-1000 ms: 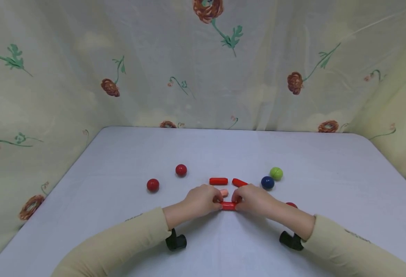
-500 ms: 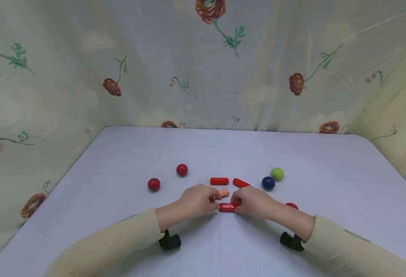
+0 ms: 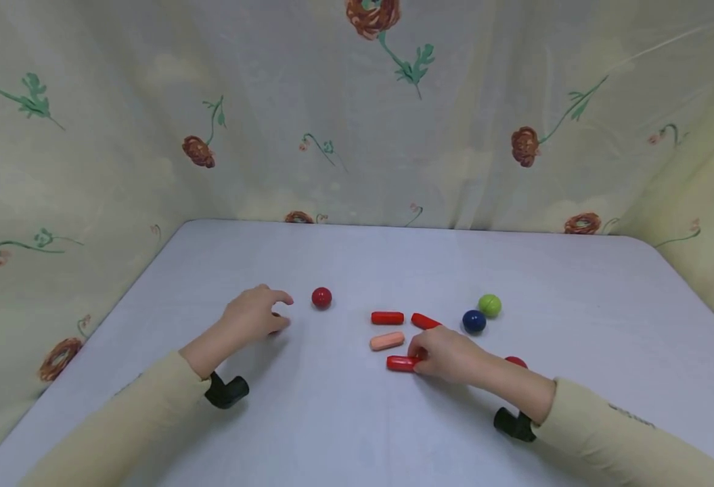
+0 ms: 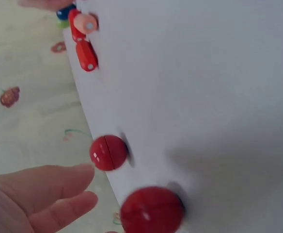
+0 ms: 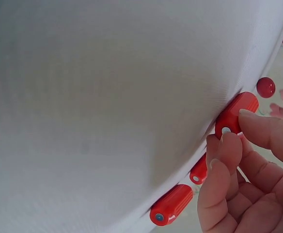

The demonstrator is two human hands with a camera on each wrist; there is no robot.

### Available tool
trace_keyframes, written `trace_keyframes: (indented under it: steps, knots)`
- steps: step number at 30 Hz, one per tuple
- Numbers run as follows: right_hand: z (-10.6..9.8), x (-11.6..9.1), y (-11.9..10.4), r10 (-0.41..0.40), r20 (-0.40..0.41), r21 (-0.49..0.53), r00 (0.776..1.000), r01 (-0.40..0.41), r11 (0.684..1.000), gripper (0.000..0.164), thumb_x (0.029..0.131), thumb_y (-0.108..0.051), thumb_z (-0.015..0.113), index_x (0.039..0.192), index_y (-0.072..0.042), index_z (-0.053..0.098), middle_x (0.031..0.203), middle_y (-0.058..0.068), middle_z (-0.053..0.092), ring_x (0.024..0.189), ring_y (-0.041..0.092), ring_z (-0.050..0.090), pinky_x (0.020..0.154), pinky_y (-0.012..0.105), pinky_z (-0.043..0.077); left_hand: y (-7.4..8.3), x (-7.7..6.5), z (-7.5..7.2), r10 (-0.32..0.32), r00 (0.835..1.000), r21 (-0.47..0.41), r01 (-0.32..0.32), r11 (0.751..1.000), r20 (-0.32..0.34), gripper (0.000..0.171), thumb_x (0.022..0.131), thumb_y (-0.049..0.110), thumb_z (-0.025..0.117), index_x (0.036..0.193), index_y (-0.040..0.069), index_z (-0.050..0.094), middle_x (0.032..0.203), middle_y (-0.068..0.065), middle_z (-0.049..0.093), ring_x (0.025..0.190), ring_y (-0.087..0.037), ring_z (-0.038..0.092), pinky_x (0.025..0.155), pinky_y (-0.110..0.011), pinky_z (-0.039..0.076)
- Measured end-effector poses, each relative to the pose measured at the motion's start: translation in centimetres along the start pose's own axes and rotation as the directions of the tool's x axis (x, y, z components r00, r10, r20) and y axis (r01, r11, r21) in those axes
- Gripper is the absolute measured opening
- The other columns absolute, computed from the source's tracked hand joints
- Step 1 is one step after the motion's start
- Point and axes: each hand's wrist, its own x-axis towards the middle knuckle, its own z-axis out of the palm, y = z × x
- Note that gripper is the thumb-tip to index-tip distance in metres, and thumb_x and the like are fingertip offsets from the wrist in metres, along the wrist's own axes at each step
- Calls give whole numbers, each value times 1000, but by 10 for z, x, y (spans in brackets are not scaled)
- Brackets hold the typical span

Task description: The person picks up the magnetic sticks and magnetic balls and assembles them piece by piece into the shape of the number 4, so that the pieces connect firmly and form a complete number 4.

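Note:
My left hand reaches over the left of the table with thumb and fingers spread, holding nothing. In the left wrist view, a near red ball lies beside its fingers; the head view mostly hides that ball behind the hand. A second red ball sits a little to the right. My right hand pinches the right end of a short red grooved stick, which lies on the table. Behind it are a salmon-pink stick, another red stick and a slanted red stick.
A dark blue ball and a green ball sit to the right of the sticks. Another red ball is partly hidden behind my right forearm. The white table ends at a flowered curtain.
My left hand has let go of the front red stick and moved left to the red balls, uncovering the salmon-pink stick. My right hand stays on the front red stick.

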Motion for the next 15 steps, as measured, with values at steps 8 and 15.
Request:
trace_keyframes:
  steps: [8,15]
  knots:
    - [1,-1,2,-19,-16,5,1000,19,1000,18,76,-9,73,94,-8,69,75,-2,60,70,12,51,68,27,48,-18,-5,3,-15,998,85,9,996,64,43,78,20,71,119,9,60,110,-16,59,93,-29,54,71,-38,48]
    - [1,-1,3,-32,-29,6,999,32,999,17,76,-9,73,93,-9,69,75,-2,60,69,12,51,67,27,48,-22,-3,9,-24,997,-20,26,999,70,39,79,15,70,117,8,61,101,-13,63,85,-22,56,70,-34,48]
